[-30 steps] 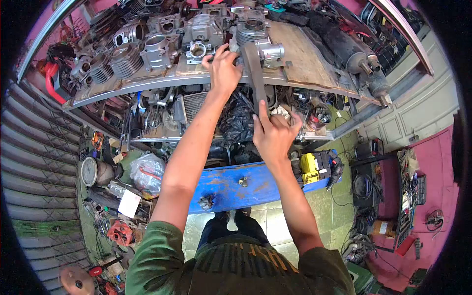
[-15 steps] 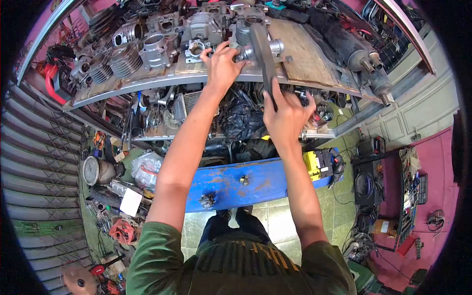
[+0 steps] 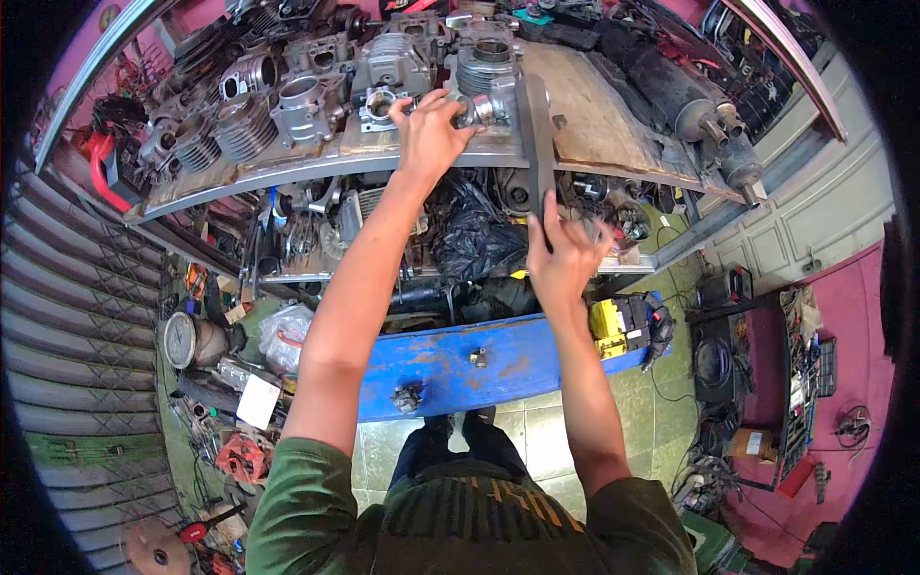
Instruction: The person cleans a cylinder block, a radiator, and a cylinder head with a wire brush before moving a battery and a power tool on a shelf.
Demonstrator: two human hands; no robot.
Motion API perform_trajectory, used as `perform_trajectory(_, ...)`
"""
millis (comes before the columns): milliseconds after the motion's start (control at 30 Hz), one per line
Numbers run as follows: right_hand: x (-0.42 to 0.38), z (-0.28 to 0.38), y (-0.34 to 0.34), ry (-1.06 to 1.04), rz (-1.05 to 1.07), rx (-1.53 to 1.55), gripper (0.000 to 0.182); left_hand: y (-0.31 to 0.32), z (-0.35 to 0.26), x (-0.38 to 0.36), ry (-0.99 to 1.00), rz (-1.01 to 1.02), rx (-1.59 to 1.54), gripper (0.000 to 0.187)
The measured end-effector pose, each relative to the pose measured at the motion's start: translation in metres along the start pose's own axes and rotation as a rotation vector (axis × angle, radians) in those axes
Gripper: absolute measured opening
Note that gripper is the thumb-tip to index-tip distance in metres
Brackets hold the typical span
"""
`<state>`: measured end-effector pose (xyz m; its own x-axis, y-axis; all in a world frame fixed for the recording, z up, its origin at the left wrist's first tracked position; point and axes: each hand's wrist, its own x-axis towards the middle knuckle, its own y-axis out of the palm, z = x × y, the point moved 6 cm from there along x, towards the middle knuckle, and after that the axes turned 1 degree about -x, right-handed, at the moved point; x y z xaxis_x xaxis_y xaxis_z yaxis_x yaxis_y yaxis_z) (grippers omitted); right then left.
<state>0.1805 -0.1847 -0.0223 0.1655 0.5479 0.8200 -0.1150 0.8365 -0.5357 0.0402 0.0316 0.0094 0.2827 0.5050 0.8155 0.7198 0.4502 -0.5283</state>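
Head camera looks down past a green-sleeved chest to a blue-painted metal bench (image 3: 450,369) with small fittings lying on it, and a yellow box-shaped unit (image 3: 613,321) at its right end. Above that, the right hand (image 3: 565,254) closes around the lower end of a long flat grey metal bar (image 3: 538,144); the bar runs up from the fist, nearly upright, and its upper end reaches the edge of the upper shelf (image 3: 613,125), just right of the left hand. Behind the hand, a black plastic bag (image 3: 470,235) fills the lower shelf. Farther up, the left hand (image 3: 428,129) has its fingers curled on a small silver cylindrical engine part (image 3: 484,107) at the shelf edge, touching the bar's left side. Finned grey engine cylinders (image 3: 240,120) crowd the shelf beyond.
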Motion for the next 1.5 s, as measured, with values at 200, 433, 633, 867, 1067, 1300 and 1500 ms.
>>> perform_trajectory(200, 0.013, -0.008, -0.019, 0.096, -0.038, 0.074, 0.040, -0.001, 0.001, 0.000, -0.006, 0.002, -0.001, 0.042)
perform_trajectory(433, -0.020, -0.027, -0.008, 0.137, 0.041, 0.051, 0.039, 0.004, 0.004, 0.003, -0.023, 0.051, 0.009, 0.041)
perform_trajectory(633, 0.034, -0.031, -0.016, 0.140, -0.055, 0.006, 0.036, 0.006, 0.003, 0.002, 0.033, 0.056, 0.010, 0.039)
perform_trajectory(867, -0.005, -0.026, -0.023, 0.213, 0.004, -0.003, 0.033, 0.000, -0.009, 0.012, 0.165, 0.037, -0.027, 0.036)
perform_trajectory(1067, 0.034, -0.019, -0.015, 0.222, 0.000, -0.026, 0.033, -0.006, -0.019, 0.007, 0.249, 0.027, -0.030, 0.034)
perform_trajectory(1300, 0.025, -0.003, -0.030, 0.169, -0.036, 0.056, 0.035, -0.011, -0.026, 0.007, 0.287, 0.024, 0.008, 0.037)
perform_trajectory(1500, 0.014, 0.020, -0.015, 0.141, 0.136, 0.128, 0.036, -0.011, -0.024, 0.006, 0.288, -0.008, 0.019, 0.036)
